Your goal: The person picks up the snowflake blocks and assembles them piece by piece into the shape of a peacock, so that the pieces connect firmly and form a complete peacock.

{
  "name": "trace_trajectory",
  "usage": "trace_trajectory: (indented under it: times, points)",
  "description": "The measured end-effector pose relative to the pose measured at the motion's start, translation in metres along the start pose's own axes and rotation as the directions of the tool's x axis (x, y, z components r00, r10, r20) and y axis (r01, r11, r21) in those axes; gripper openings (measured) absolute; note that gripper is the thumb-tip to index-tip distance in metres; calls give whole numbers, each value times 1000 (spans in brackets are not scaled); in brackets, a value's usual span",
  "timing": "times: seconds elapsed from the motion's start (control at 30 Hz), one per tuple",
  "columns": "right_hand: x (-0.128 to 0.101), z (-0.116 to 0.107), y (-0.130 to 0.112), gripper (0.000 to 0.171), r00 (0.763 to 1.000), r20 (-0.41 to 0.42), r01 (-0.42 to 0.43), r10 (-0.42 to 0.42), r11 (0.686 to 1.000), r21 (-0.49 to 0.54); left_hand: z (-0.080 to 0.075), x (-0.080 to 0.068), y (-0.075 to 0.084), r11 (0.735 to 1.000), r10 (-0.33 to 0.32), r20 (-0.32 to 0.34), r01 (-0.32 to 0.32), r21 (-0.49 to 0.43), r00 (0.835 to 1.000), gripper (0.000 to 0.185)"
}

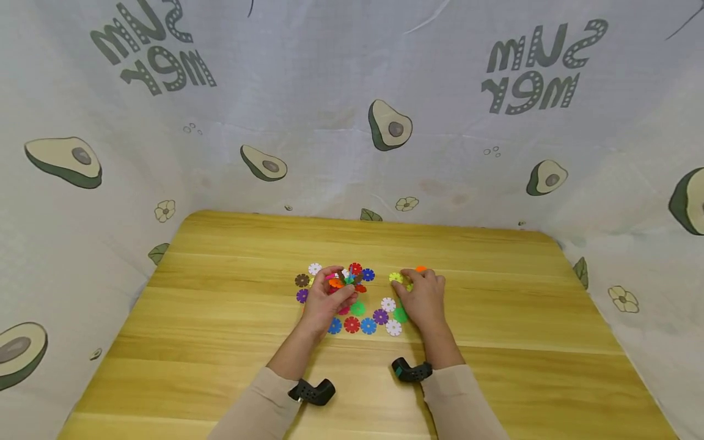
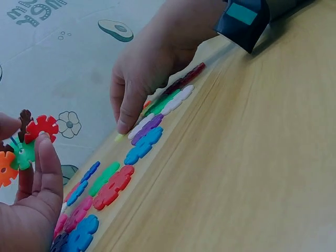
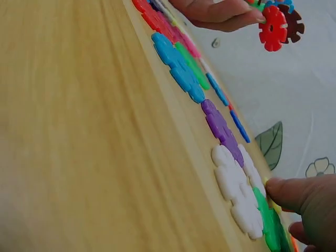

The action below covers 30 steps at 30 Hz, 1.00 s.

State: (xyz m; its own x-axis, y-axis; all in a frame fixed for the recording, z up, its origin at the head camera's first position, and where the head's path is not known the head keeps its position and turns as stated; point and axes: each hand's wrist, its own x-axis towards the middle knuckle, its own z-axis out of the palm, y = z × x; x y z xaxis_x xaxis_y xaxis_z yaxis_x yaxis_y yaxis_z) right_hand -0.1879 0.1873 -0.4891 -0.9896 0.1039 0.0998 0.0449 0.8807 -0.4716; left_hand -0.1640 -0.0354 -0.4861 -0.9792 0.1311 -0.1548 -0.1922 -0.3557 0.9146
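Observation:
A cluster of interlocked notched plastic discs [image 2: 23, 152], in red, orange, green, brown and blue, is held up between the thumb and fingers of my left hand [image 1: 327, 302]. My right hand [image 1: 426, 299] reaches down to the table on the right, its thumb and forefinger at the edges of a yellow notched disc [image 1: 395, 277]. Another yellow disc lies partly hidden beneath that hand. Close by it are a white disc [image 1: 388, 304], a green disc [image 1: 400, 315] and a purple disc [image 1: 381, 316].
More loose discs lie flat on the wooden table [image 1: 522, 305], among them a red disc [image 1: 352, 324], a brown disc [image 1: 302, 280] and a dark blue disc [image 1: 368, 275]. An orange disc [image 1: 420, 269] shows beyond the right hand. Behind the table hangs a patterned curtain [image 1: 330, 122].

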Motion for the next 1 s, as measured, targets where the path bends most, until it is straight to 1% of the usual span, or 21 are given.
trace_trajectory:
  times: [0.13, 0.23, 0.3, 0.37, 0.43, 0.47, 0.5, 0.57, 0.63, 0.67, 0.7, 0.73, 0.8, 1.0]
  points:
    - [0, -1, -2, 40, 1000, 20, -15, 14, 999, 48, 0, -1, 1, 999, -7, 0, 7, 50, 1000, 47]
    - [1, -1, -4, 37, 998, 52, -35, 29, 990, 138, -1, -1, -1, 996, 0, 11, -1, 85, 1000, 43]
    - [1, 0, -6, 31, 997, 65, -46, 33, 976, 215, -1, -2, -1, 995, 14, 22, -16, 95, 1000, 41]
    - [0, 0, -9, 25, 997, 70, -50, 29, 944, 326, -1, -2, -1, 993, 23, 33, -27, 115, 999, 41]
    - [-1, -2, -14, 22, 998, 70, -39, 8, 894, 447, 0, -2, -1, 990, 31, 48, -38, 134, 998, 41]
    - [-2, -3, -17, 21, 998, 64, -23, -12, 860, 510, 0, -3, -1, 989, 31, 54, -39, 143, 998, 41]
    - [-4, -4, -20, 21, 998, 59, -4, -36, 821, 571, 1, -3, -1, 987, 31, 59, -40, 157, 998, 42]
    - [-6, -6, -26, 22, 995, 57, 20, -81, 730, 683, 1, -3, -1, 985, 30, 71, -41, 170, 997, 42]
    - [-9, -7, -32, 22, 992, 51, 39, -118, 652, 757, 0, -3, -1, 984, 29, 81, -43, 174, 996, 42]
    - [-10, -7, -35, 22, 990, 47, 44, -130, 623, 781, 0, -3, -1, 983, 30, 86, -45, 175, 996, 42]
    - [-11, -8, -38, 21, 990, 46, 43, -133, 602, 797, 0, -3, -1, 983, 31, 91, -47, 177, 995, 42]
    - [-12, -8, -40, 21, 990, 44, 42, -131, 590, 807, 0, -2, -1, 983, 32, 95, -48, 176, 995, 42]
    - [-14, -8, -43, 21, 992, 36, 42, -123, 581, 813, 0, -2, -1, 984, 32, 100, -49, 172, 994, 41]
    - [-15, -5, -44, 20, 994, 27, 41, -103, 605, 795, 1, -3, -1, 988, 27, 100, -42, 151, 995, 40]
